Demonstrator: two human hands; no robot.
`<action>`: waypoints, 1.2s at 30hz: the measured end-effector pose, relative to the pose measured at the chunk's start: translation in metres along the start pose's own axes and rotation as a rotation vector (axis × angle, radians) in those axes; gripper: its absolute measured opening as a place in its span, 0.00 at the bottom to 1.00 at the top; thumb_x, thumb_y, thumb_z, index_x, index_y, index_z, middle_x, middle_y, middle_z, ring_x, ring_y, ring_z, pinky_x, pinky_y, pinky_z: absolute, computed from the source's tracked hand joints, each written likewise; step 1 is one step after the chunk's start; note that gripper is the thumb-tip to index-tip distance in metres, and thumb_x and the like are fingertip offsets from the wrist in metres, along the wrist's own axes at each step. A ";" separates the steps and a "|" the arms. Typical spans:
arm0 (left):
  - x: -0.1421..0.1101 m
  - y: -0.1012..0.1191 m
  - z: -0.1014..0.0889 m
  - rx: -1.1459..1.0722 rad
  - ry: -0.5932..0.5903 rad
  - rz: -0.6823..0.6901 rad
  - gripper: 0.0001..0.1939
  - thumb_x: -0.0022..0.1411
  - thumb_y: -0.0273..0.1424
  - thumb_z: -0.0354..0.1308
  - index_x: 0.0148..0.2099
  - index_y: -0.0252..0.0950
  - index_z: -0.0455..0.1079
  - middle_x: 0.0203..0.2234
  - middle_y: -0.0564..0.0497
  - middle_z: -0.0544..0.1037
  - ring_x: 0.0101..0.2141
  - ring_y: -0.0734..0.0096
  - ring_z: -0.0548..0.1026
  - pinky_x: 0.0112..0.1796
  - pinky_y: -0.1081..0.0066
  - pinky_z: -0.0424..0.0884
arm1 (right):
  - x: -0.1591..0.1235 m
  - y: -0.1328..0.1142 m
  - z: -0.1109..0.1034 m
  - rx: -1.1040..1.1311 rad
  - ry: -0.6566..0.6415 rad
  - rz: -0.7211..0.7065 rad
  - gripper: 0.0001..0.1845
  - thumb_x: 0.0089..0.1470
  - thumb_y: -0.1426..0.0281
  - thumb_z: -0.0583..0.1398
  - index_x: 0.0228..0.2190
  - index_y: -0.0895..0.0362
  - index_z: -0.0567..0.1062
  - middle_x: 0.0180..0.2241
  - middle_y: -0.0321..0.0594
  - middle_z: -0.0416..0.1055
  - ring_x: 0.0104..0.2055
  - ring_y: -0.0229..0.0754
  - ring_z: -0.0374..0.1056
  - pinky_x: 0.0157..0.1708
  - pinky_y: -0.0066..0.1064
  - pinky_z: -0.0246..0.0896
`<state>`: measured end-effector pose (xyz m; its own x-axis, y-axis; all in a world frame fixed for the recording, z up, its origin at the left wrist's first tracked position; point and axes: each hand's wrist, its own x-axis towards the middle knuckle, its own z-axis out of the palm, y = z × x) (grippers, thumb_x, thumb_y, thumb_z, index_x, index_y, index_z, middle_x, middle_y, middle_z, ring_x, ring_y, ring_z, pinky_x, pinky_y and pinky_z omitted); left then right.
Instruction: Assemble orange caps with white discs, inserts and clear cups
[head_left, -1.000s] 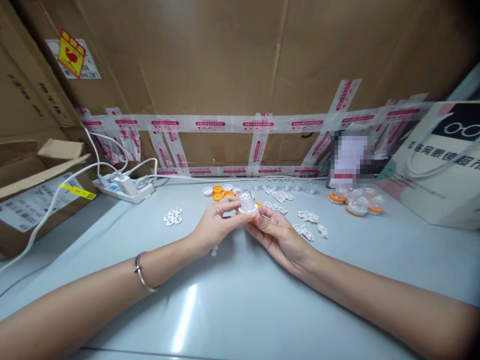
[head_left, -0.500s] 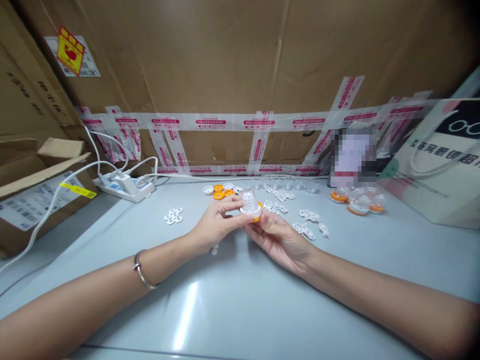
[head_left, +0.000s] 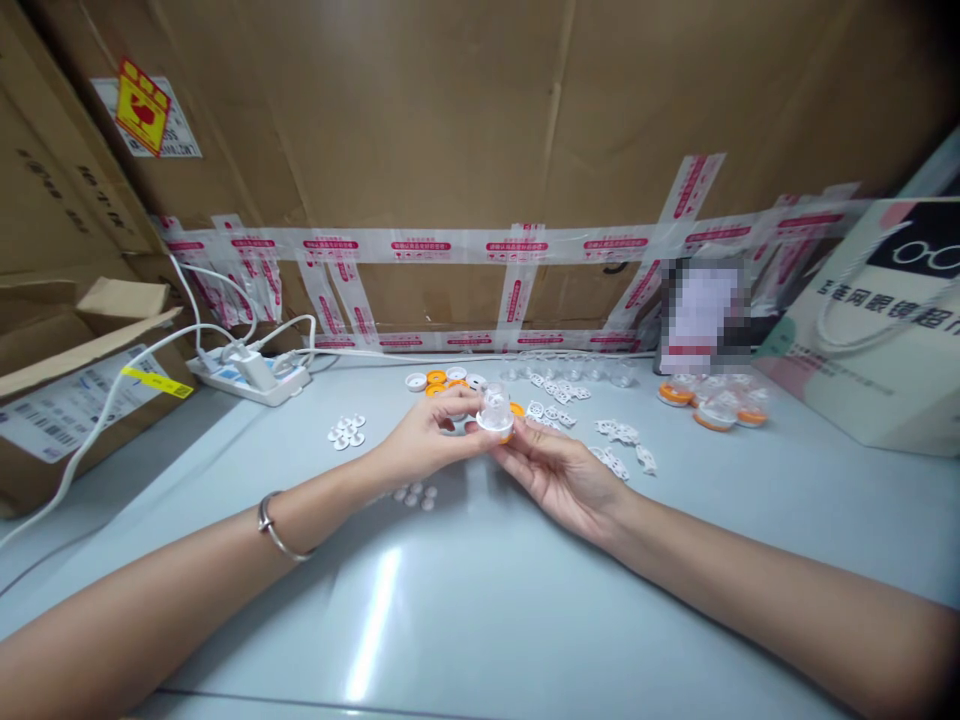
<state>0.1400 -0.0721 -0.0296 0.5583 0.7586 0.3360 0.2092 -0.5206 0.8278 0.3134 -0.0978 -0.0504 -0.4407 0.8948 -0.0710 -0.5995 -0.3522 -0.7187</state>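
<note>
Between my two hands is a clear plastic dome with a white and orange base [head_left: 495, 418], held above the table. My left hand [head_left: 431, 435] grips it from the left, with thumb and fingers closed at the white rim and the dome. From the right, my right hand [head_left: 564, 475] pinches the base, its fingers curled underneath. Part of the base is hidden by the fingertips. Just behind lie white and orange rings [head_left: 415, 382] and white perforated plastic pieces [head_left: 551, 414]. Small white parts [head_left: 414, 494] sit below my left wrist.
More small white pieces [head_left: 346, 432] lie on the left. Clear domes [head_left: 621, 374] line the back, and dome units with orange bases [head_left: 716, 412] are grouped at right. A power strip [head_left: 251, 372], an open carton [head_left: 75, 400] and a paper bag [head_left: 870, 340] flank the table.
The dome and base have tipped and shifted slightly left in my hands. My left forearm has moved a little up and left, showing more of the small white parts below it.
</note>
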 end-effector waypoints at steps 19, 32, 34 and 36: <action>-0.001 -0.003 0.004 -0.403 0.125 -0.134 0.16 0.55 0.36 0.60 0.45 0.36 0.71 0.41 0.48 0.76 0.43 0.67 0.72 0.46 0.66 0.66 | -0.014 -0.011 0.022 -0.133 0.140 -0.027 0.09 0.49 0.69 0.62 0.34 0.59 0.73 0.37 0.40 0.75 0.43 0.39 0.71 0.48 0.30 0.66; -0.002 0.003 0.013 -0.340 0.244 -0.161 0.18 0.51 0.34 0.63 0.44 0.33 0.68 0.39 0.48 0.72 0.41 0.69 0.70 0.43 0.68 0.67 | -0.011 -0.010 0.017 -0.128 0.102 -0.059 0.06 0.51 0.72 0.60 0.34 0.60 0.73 0.33 0.40 0.76 0.39 0.37 0.72 0.47 0.29 0.66; -0.004 0.005 0.016 -0.303 0.292 -0.179 0.17 0.50 0.35 0.63 0.42 0.33 0.67 0.36 0.50 0.72 0.38 0.71 0.70 0.39 0.70 0.67 | -0.010 -0.009 0.016 -0.123 0.079 -0.041 0.06 0.52 0.73 0.59 0.33 0.61 0.74 0.32 0.41 0.76 0.38 0.37 0.73 0.46 0.30 0.66; -0.006 0.006 0.019 -0.258 0.329 -0.189 0.17 0.49 0.36 0.64 0.40 0.34 0.66 0.36 0.51 0.71 0.37 0.72 0.70 0.36 0.72 0.67 | -0.010 -0.010 0.015 -0.111 0.075 -0.013 0.04 0.52 0.73 0.59 0.31 0.61 0.73 0.30 0.41 0.76 0.37 0.38 0.73 0.46 0.32 0.66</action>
<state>0.1527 -0.0873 -0.0355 0.2361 0.9368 0.2584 0.0532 -0.2779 0.9591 0.3134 -0.1076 -0.0322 -0.3796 0.9187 -0.1094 -0.5256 -0.3114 -0.7917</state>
